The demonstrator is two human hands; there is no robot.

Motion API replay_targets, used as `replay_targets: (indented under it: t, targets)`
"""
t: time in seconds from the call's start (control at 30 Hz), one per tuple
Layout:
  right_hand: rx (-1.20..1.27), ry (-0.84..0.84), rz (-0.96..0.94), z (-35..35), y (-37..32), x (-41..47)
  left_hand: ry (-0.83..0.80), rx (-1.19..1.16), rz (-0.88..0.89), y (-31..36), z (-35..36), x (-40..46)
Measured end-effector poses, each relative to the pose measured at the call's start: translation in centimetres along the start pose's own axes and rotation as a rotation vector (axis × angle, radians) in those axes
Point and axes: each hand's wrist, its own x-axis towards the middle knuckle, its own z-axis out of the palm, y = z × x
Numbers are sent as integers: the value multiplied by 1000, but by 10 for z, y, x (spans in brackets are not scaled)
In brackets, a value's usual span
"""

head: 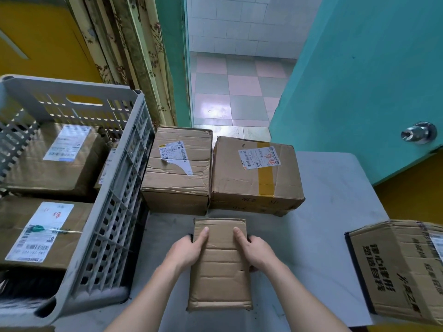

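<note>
A small flat cardboard box (pixel 219 271) lies on the white table (pixel 330 212), close in front of me. My left hand (pixel 189 250) grips its left edge, thumb on top and fingers curled under the side. My right hand (pixel 254 250) grips the right edge the same way. Two larger cardboard boxes stand just behind it: one with a torn label (pixel 176 168) on the left, one with yellow tape (pixel 256 173) on the right.
A grey slatted plastic crate (pixel 115 188) at the left holds several labelled parcels. A printed cardboard box (pixel 402 269) sits at the table's right edge. A teal door with a metal knob (pixel 418 133) stands open at the right; tiled floor lies beyond.
</note>
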Motion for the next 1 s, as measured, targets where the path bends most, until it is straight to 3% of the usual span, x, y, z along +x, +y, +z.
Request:
replay_targets:
  t: [0.17,0.33,0.63,1.0]
  targets:
    - [-10,-3,18,0,-2,6,-23,5,43,-1,4,6]
    - [-58,-77,62,-19,-16,11,-41,75,-21,14,-8,11]
    - [-125,21,80,-15,-32,29,-37,57,-74,30,-12,27]
    - [-106,67,-26,-16,-30,6,-27,-197,-55,37,-15,-1]
